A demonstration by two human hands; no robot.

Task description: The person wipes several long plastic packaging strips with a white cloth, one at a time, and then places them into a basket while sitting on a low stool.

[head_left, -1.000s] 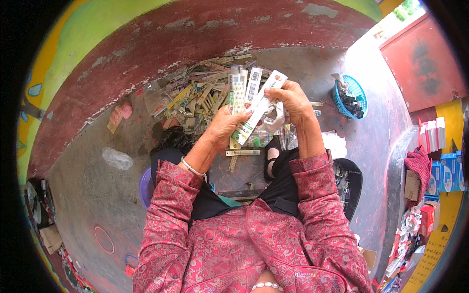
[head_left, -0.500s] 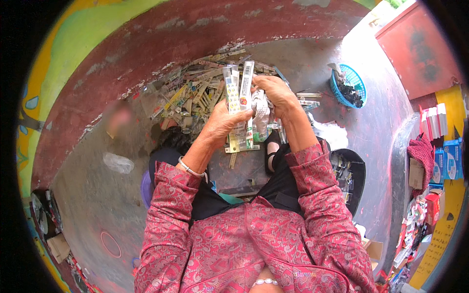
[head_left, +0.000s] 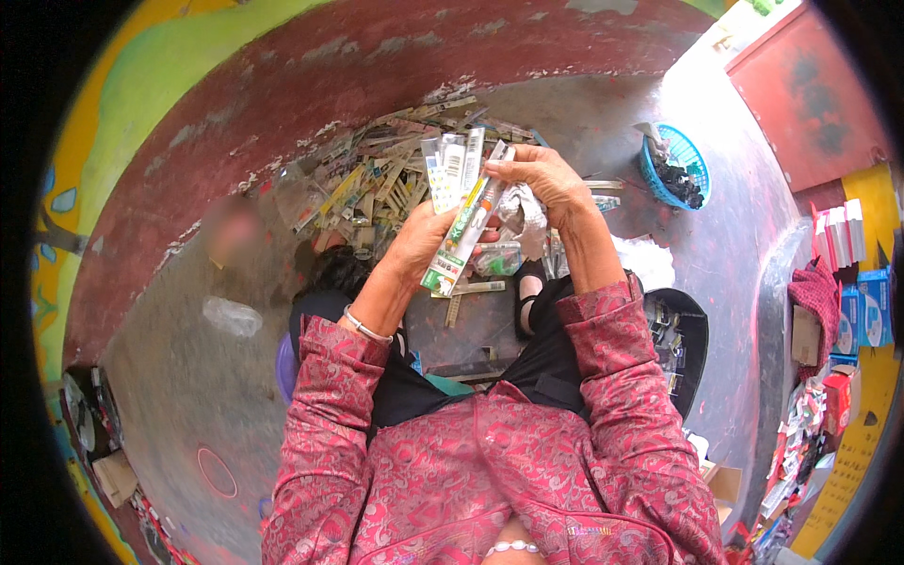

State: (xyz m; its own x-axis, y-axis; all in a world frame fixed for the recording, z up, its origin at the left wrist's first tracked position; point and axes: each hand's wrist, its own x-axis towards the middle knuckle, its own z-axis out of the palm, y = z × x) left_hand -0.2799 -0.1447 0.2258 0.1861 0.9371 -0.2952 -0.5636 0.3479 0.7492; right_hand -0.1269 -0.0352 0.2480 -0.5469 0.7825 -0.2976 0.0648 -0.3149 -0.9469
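In front of my knees, my left hand [head_left: 414,247] is closed round several long, narrow printed packets [head_left: 452,169] of clear plastic, whose upper ends fan out above the fingers. One green and white packet [head_left: 459,243] lies slanted across the front of the bunch. Its upper end is pinched between the thumb and fingers of my right hand [head_left: 551,184]. A crumpled whitish cloth [head_left: 524,218] hangs under the right hand's fingers, seemingly held there. Beyond both hands spreads a large heap of similar narrow packets [head_left: 386,179] on the floor.
A blue basket [head_left: 675,193] with dark stuff in it stands at the far right. By my right knee is a black container [head_left: 692,348] holding small pieces. White plastic [head_left: 645,262] lies near it, and a clear bag [head_left: 233,316] rests on the floor at left.
The front packet has tilted from near upright to slanting down-left across the bunch. My right hand has shifted slightly right and now pinches its top end.
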